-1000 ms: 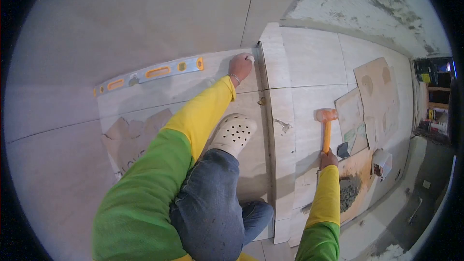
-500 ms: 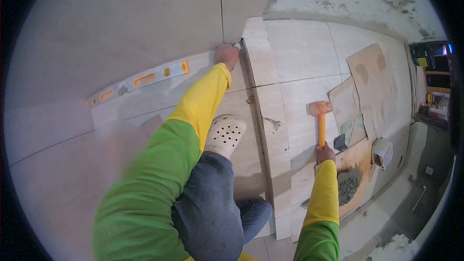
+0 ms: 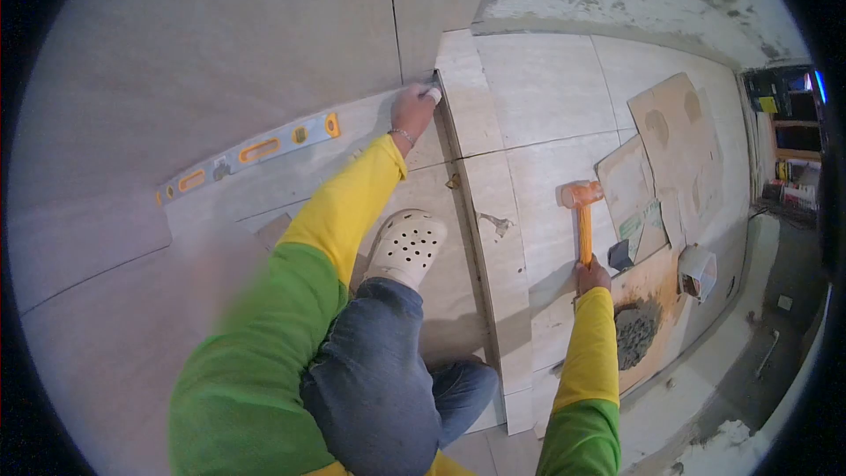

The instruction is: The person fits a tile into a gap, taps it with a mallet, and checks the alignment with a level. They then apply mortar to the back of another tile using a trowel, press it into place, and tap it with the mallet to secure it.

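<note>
My left hand [image 3: 411, 115] is closed at the far end of the raised tile strip [image 3: 467, 106], by the step's dark edge. A small white piece [image 3: 434, 95] shows at its fingertips; I cannot make out its kind. My right hand [image 3: 593, 277] grips the wooden handle of a rubber mallet [image 3: 579, 195]. The mallet's orange-stained head points away from me, over the pale floor tiles [image 3: 555, 167]. To the left of my left hand, a spirit level [image 3: 256, 152] with orange openings lies along the base of the tiled wall [image 3: 220, 44].
Cardboard sheets [image 3: 674, 137] lie on the tiles at right. A board [image 3: 665, 317] there holds a heap of grey mortar [image 3: 636, 335], with a white bucket [image 3: 696, 271] beside it. My foot in a cream clog [image 3: 407, 245] rests on the lower tiles.
My left hand has shifted slightly back toward me along the step edge, with the white piece at its fingertips. The mallet stays in my right hand, nearly still. The view has moved slightly.
</note>
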`<state>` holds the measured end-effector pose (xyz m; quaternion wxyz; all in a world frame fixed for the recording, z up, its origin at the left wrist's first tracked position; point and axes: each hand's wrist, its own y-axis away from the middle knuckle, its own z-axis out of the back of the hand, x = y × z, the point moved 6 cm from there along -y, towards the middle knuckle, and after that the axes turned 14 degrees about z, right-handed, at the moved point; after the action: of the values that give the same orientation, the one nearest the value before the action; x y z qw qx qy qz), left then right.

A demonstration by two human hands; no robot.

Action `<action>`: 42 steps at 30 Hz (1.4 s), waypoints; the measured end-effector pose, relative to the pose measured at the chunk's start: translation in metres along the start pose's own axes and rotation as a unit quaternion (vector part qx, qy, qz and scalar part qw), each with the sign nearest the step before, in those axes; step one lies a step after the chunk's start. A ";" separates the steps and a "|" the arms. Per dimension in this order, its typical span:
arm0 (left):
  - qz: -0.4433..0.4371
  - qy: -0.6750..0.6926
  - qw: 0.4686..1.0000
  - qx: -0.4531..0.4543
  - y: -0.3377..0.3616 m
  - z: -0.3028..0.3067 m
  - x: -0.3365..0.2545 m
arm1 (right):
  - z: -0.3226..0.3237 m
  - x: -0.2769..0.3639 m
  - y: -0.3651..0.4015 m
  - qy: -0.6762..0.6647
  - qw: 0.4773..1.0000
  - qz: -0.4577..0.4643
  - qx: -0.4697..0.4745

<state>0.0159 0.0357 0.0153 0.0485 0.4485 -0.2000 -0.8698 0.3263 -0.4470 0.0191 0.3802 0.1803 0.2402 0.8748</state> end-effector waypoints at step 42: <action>0.133 0.228 0.956 0.132 0.037 -0.011 -0.001 | 0.001 0.001 0.003 -0.025 1.000 -0.008 -0.012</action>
<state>0.0216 -0.0013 0.0254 0.1484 0.6067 -0.3540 -0.6961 0.3245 -0.4482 0.0214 0.3948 0.1954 0.2215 0.8700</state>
